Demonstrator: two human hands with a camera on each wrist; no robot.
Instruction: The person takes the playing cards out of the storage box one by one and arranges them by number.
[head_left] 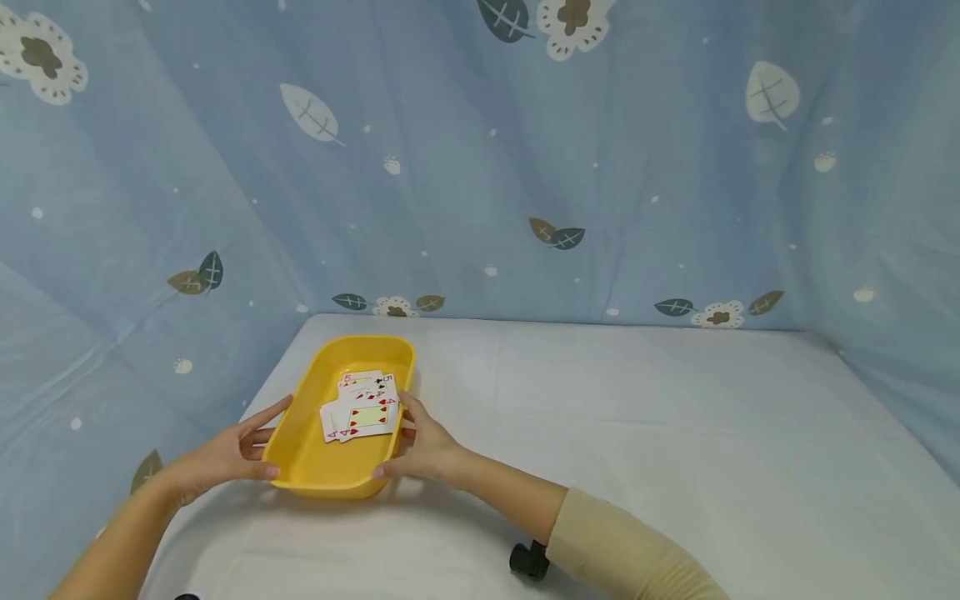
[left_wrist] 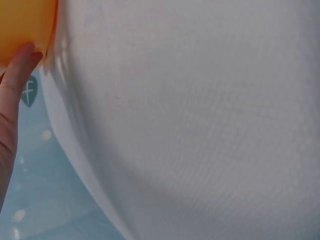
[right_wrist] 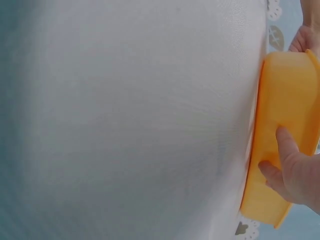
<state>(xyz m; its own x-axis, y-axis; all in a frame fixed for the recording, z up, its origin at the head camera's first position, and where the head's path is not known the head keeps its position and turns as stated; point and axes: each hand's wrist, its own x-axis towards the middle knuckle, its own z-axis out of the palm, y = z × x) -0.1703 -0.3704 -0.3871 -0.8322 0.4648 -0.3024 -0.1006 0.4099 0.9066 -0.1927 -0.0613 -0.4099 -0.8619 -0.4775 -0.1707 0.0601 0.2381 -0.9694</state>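
Yellow tray: left of centre in the lower half of the head view, long and round-cornered, its far end leaning a little to the right; whether its base rests on the cloth or is just off it, I can't tell.
Playing cards: a loose, overlapping pile inside the tray, face up, towards its right wall; a red four lies uppermost at the near side, and fives show at the far side.
Left hand: grasping the tray's left side, thumb at the rim by the near corner, fingers spread along the wall.
Right hand: grasping the opposite side, thumb at the near right corner; the right wrist view shows fingertips against the outer wall.
Beige sleeve: on the right forearm, bottom of the frame, right of centre.
Black object: at the lower middle, just beside that sleeve, partly hidden.
White cloth: spread beneath everything.
Blue curtain: across the top and down both sides, printed with leaves and flowers.
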